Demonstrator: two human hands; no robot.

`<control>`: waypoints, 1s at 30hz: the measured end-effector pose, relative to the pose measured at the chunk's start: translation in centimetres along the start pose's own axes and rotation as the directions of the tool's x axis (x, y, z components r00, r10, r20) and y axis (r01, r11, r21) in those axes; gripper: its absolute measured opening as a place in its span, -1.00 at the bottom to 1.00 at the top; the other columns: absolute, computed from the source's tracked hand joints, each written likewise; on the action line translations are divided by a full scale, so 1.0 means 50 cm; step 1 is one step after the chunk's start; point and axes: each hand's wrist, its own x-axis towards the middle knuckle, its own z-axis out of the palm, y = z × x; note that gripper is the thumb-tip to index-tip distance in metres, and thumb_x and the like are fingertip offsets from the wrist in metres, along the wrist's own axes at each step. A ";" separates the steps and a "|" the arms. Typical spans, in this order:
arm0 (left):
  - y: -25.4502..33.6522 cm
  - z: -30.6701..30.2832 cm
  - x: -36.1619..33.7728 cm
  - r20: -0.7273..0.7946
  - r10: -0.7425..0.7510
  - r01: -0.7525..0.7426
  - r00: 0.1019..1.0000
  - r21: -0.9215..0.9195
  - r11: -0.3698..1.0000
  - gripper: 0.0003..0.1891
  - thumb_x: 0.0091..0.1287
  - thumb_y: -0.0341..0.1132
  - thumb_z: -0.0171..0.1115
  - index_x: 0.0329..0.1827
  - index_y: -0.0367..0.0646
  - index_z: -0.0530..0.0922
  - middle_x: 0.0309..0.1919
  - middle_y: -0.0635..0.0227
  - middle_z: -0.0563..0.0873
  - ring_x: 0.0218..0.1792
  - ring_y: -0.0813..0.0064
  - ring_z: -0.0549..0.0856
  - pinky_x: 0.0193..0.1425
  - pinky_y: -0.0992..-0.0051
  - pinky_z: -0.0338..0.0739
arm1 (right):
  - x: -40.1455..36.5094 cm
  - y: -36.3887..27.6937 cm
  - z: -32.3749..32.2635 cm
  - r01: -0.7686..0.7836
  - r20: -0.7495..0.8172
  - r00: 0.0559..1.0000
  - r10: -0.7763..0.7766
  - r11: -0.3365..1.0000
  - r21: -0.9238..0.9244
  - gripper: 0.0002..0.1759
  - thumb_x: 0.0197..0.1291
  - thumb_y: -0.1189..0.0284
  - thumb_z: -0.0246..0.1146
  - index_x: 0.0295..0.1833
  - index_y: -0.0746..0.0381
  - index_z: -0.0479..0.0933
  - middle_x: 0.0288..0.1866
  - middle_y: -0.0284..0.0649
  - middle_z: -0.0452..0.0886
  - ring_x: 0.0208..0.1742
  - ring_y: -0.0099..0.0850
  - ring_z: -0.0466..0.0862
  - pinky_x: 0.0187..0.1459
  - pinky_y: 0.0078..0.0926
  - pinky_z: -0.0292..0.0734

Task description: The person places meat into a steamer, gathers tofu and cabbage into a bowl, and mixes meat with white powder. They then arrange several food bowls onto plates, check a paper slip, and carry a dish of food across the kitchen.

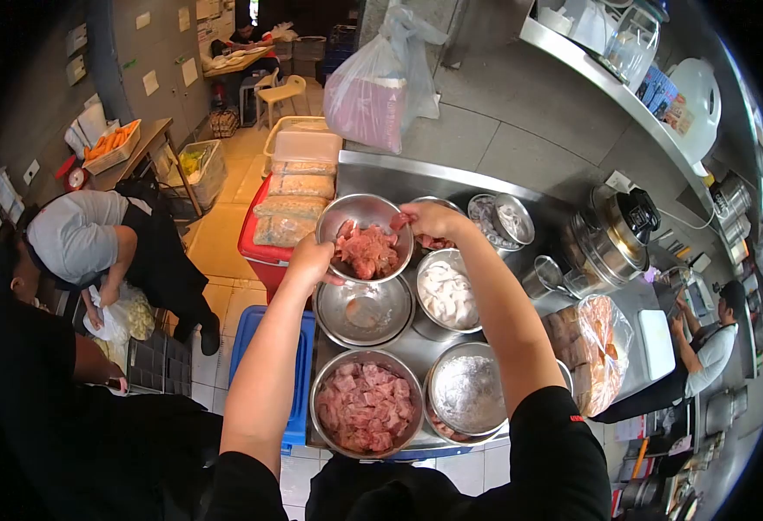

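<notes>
My left hand (312,262) is closed on the left rim of a steel bowl (333,211) with sliced raw red meat (369,251) in it. At that bowl's right rim is my right hand (433,220), fingers closed, with a piece of red meat (399,221) at the fingertips. Just below the held bowl stands a wider steel bowl (333,317), with a little residue in its bottom. Nearer me, another bowl (315,417) is full of pink raw meat chunks (368,406). Under my right forearm, a steel pot (433,323) contains white pieces (447,293).
Filled plastic bags (299,186) are stacked on a red container (260,256) at left. A blue lid (299,391) lies beside the counter. Bagged bread-like food (591,343) and a white board (656,344) are at right. Co-workers (86,239) are on both sides.
</notes>
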 end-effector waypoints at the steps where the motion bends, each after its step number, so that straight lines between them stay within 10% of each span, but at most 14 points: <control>1: 0.002 -0.008 -0.011 -0.009 0.005 -0.005 1.000 -0.004 1.000 -0.53 0.10 -0.48 -0.08 0.15 -0.35 0.36 -0.13 -0.04 0.58 -0.27 0.09 0.68 -0.49 0.22 0.73 | 0.003 0.000 0.001 0.007 0.003 1.000 -0.007 1.000 -0.008 -0.56 0.09 0.62 0.00 0.11 0.18 0.49 -0.39 -0.32 0.61 -0.45 -0.61 0.56 -0.49 -0.72 0.41; 7: 0.011 -0.063 -0.155 -0.064 0.019 -0.021 0.998 -0.037 0.999 -0.57 0.11 -0.46 -0.07 0.10 -0.33 0.40 -0.22 0.00 0.62 -0.36 0.14 0.70 -0.46 0.27 0.72 | -0.029 -0.051 0.053 0.139 0.160 0.961 -0.228 0.891 0.432 -0.62 0.10 0.49 0.05 0.07 0.30 0.46 -0.26 -0.27 0.59 -0.40 -0.53 0.60 -0.45 -0.62 0.52; 13: -0.040 -0.078 -0.440 -0.368 0.117 -0.147 0.922 -0.054 0.988 -0.57 0.17 -0.41 -0.05 0.12 -0.38 0.41 -0.28 0.00 0.64 -0.43 0.16 0.71 -0.49 0.30 0.69 | -0.141 -0.162 0.151 0.303 0.401 0.831 -0.385 0.918 0.255 -0.53 0.10 0.47 0.14 0.18 0.32 0.40 -0.43 -0.30 0.57 -0.49 -0.56 0.57 -0.48 -0.62 0.50; 16: -0.070 -0.066 -0.659 -0.488 0.148 -0.172 0.860 -0.006 0.985 -0.61 0.17 -0.42 -0.04 0.07 -0.37 0.45 -0.31 0.08 0.64 -0.45 0.26 0.70 -0.55 0.38 0.68 | -0.236 -0.271 0.243 0.602 0.444 0.736 -0.510 0.793 -0.087 -0.87 0.11 0.49 0.13 -0.21 0.25 0.43 -0.50 -0.38 0.51 -0.57 -0.63 0.47 -0.55 -0.64 0.37; 20: -0.170 -0.024 -0.941 -0.645 0.018 0.016 0.764 0.047 0.999 -0.61 0.17 -0.39 -0.08 0.05 -0.29 0.49 -0.41 -0.04 0.69 -0.56 0.18 0.72 -0.49 0.29 0.65 | -0.415 -0.410 0.462 0.956 0.678 0.249 -0.692 0.286 -0.059 -0.87 -0.06 0.50 0.27 -0.34 0.25 0.49 -0.33 -0.18 0.59 -0.26 -0.29 0.61 -0.20 -0.41 0.50; 21: -0.257 -0.031 -0.974 -0.714 0.139 0.066 0.686 0.252 0.965 -0.63 0.17 -0.40 -0.07 0.02 -0.31 0.50 -0.43 -0.04 0.68 -0.57 0.20 0.71 -0.47 0.27 0.65 | -0.446 -0.425 0.533 0.991 0.747 0.120 -0.654 0.127 -0.048 -0.70 -0.11 0.46 0.34 -0.19 0.24 0.52 -0.19 -0.12 0.59 -0.11 -0.16 0.60 -0.09 -0.33 0.51; 24: -0.282 0.040 -1.170 -0.813 -0.068 -0.066 0.578 -0.129 0.989 -0.67 0.19 -0.39 -0.03 -0.01 -0.33 0.50 -0.34 -0.02 0.68 -0.52 0.13 0.72 -0.58 0.28 0.64 | -0.565 -0.438 0.755 0.965 0.815 -0.133 -0.564 -0.263 -0.024 -0.15 -0.21 0.24 0.48 0.29 0.14 0.35 0.34 -0.01 0.28 0.30 -0.01 0.35 0.29 -0.18 0.28; 26: -0.361 0.051 -1.275 -0.857 -0.144 -0.072 0.495 -0.205 0.976 -0.66 0.21 -0.40 -0.04 0.04 -0.33 0.46 -0.30 0.02 0.67 -0.51 0.14 0.71 -0.64 0.33 0.64 | -0.590 -0.425 0.922 0.940 0.772 -0.319 -0.549 -0.286 0.185 -0.18 -0.25 0.27 0.48 0.26 0.09 0.39 0.28 -0.03 0.33 0.21 -0.02 0.41 0.20 -0.16 0.36; 30: -0.448 0.101 -1.491 -0.915 -0.275 -0.084 0.296 -0.311 0.947 -0.63 0.20 -0.44 -0.10 0.06 -0.38 0.45 -0.29 -0.03 0.66 -0.48 0.14 0.72 -0.63 0.36 0.66 | -0.697 -0.417 1.210 0.933 0.790 -0.357 -0.498 -0.227 0.279 -0.40 -0.24 0.31 0.43 0.05 0.05 0.50 0.11 -0.05 0.40 0.03 -0.07 0.52 0.03 -0.17 0.48</control>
